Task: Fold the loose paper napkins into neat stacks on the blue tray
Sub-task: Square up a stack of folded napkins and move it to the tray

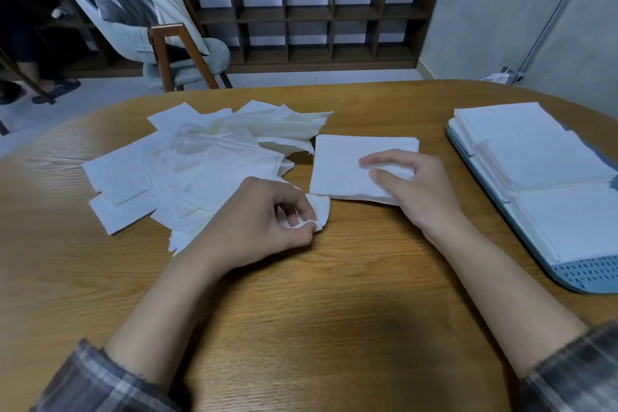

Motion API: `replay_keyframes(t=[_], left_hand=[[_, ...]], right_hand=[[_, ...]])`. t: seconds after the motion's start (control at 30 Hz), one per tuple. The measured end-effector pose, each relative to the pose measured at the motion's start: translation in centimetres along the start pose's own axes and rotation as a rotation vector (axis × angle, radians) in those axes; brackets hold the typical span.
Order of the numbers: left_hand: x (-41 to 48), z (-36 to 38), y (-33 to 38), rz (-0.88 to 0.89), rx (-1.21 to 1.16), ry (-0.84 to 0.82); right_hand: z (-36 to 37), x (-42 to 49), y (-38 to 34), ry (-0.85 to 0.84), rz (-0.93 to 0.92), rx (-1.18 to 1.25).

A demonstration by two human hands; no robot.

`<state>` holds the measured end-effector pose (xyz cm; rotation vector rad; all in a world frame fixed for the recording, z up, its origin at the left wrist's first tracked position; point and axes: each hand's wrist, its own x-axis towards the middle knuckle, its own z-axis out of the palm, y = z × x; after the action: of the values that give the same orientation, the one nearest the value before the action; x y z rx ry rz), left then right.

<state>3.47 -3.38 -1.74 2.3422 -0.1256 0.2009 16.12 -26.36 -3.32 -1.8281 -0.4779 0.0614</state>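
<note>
The left grip is pinching the bunched corner of one napkin, with thumb and curled fingers clamped on the paper. It is sitting just off the near right fringe of the loose napkins, which are lying in an untidy heap toward the far left of the bench.

The right grip is resting on the folded napkin at mid-bench, forefinger and thumb clamping a pinch of its top layer near its right side. That square is lying flat, its near left corner almost touching the pinched corner. Whether the two are one sheet is not showing clearly.

The blue tray is lying along the right edge of the bench, its long axis running from near edge to far edge. White stacks are covering most of it.

Judgement: the coming move is turning on the folded napkin travelling rightward to the tray. The tray is lying well apart to the right of the right grip, with bare bench between, so the right grip is the nearer one. The left is standing on the far side of the square from the tray.
</note>
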Motion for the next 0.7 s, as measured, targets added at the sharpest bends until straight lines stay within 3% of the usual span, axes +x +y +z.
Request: replay_keyframes(t=[0.2,0.37,0.47,0.7], left_hand=[[-0.2,1.1,1.6,0.024,-0.245,0.111],[0.0,3.3,1.1,0.188,0.023,-0.074],[0.0,3.1,1.3,0.2,0.11,-0.115],[-0.3,2.4,1.3,0.14,0.089,-0.105]], right_hand=[[0.0,0.2,0.2,0.018,-0.011,-0.026],[-0.1,0.3,0.1,0.049,-0.022,-0.05],[0.0,0.3,0.2,0.052,-0.031,-0.051],[0.0,0.2,0.0,0.042,-0.03,-0.056]])
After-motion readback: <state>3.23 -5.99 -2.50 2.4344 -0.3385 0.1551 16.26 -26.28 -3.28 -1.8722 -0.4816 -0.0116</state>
